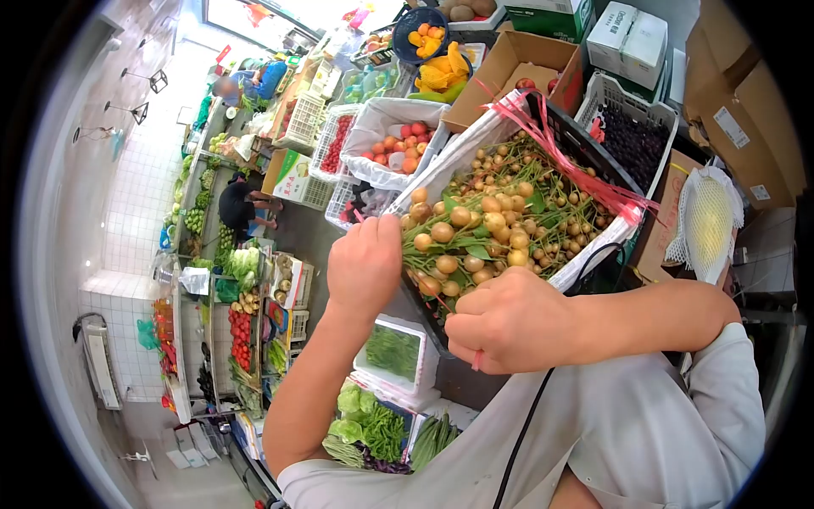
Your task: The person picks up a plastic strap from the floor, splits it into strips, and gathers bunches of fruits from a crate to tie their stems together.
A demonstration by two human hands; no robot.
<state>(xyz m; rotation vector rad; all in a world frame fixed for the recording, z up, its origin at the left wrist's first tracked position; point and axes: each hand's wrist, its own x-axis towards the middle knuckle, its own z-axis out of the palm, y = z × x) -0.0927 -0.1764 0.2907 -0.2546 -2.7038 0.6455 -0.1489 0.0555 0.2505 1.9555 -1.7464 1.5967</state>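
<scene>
A bunch of round tan fruit on green stems (487, 222), looking like longans, lies on top of more such fruit in a crate (555, 276) lined with white. At the bunch's stem end, my left hand (365, 261) is closed, with a bit of pink string (357, 209) sticking out above it. Nearer to me, my right hand (513, 322) is a fist beside the lower fruit. Pink string (477, 361) shows below this fist, and a short piece runs from it toward the bunch. My fingers hide most of the string.
A pink ribbon bundle (564, 161) lies across the crate. Behind stand a lined basket of peaches (381, 114), a cardboard box (547, 55) and a crate of dark grapes (627, 127). A netted fruit (705, 216) is at right. A black cable (524, 433) crosses my lap. Another person (242, 204) crouches among vegetables.
</scene>
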